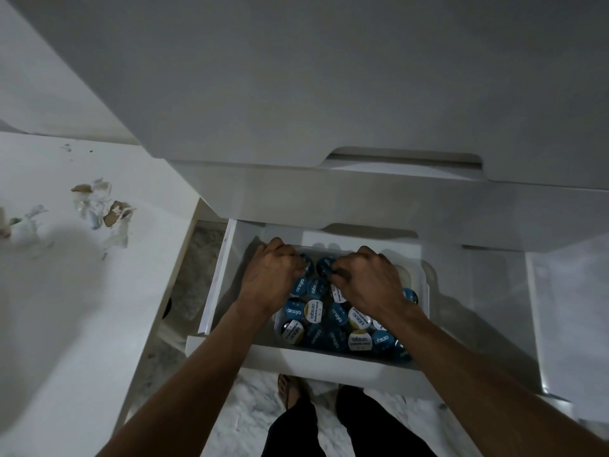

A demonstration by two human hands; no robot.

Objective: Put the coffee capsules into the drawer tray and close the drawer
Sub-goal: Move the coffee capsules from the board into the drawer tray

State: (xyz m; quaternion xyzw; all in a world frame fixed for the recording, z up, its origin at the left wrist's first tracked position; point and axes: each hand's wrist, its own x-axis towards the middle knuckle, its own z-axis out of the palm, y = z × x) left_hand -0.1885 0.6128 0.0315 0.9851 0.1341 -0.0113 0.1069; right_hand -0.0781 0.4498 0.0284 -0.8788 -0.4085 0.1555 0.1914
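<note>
A white drawer stands pulled out below the cabinet. Inside it a clear tray holds several coffee capsules with blue, white and yellow lids. Both hands reach down into the far part of the tray. My left hand has curled fingers around a dark blue capsule. My right hand pinches another dark blue capsule with its fingertips. The tray's far end is partly hidden by the hands.
A closed drawer front overhangs the open drawer from above. A white counter at left carries torn packaging scraps. My legs and a foot stand on the marble floor right under the drawer front.
</note>
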